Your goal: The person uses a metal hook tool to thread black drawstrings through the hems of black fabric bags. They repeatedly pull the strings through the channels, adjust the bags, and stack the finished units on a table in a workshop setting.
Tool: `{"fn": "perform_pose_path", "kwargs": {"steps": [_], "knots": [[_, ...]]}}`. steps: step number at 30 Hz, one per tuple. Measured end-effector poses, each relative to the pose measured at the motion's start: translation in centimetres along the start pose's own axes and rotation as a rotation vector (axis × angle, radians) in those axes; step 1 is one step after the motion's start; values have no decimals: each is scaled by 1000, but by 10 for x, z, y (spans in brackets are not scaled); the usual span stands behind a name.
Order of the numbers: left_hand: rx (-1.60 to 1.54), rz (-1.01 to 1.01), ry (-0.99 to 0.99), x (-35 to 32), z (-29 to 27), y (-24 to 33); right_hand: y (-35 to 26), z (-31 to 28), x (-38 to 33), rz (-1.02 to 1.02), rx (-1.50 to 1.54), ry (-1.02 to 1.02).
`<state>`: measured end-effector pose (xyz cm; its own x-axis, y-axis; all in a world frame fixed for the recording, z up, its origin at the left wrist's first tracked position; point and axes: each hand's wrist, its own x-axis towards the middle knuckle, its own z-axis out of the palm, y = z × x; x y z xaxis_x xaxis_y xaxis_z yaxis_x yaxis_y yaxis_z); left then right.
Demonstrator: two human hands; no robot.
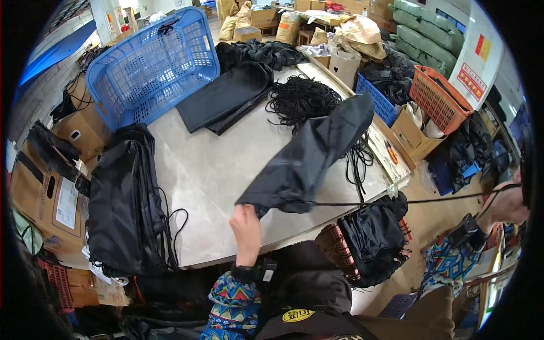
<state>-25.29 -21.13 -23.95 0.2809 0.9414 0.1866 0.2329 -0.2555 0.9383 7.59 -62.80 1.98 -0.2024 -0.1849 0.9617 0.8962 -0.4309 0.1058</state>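
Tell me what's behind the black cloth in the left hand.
Beyond the black cloth, a tangle of black cords shows; whatever lies directly beneath the cloth is covered.

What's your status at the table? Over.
Left hand pinching black fabric by its edge. Right hand far right, cord taut. Loose cord pile beyond fabric.
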Motion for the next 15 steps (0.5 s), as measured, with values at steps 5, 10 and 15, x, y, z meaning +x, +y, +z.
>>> {"fn": "perform_pose_path", "kwargs": {"steps": [5,10,15], "knots": [[-1270,-788,132,35,-70,-107,-122,68,-58,536,336,-968],[-1350,-621,-51,37,-123,-112,-46,70,-76,652,2,-541],[-1257,-526,271,40,-150,-87,5,73,-94,600,-199,-371]]}}
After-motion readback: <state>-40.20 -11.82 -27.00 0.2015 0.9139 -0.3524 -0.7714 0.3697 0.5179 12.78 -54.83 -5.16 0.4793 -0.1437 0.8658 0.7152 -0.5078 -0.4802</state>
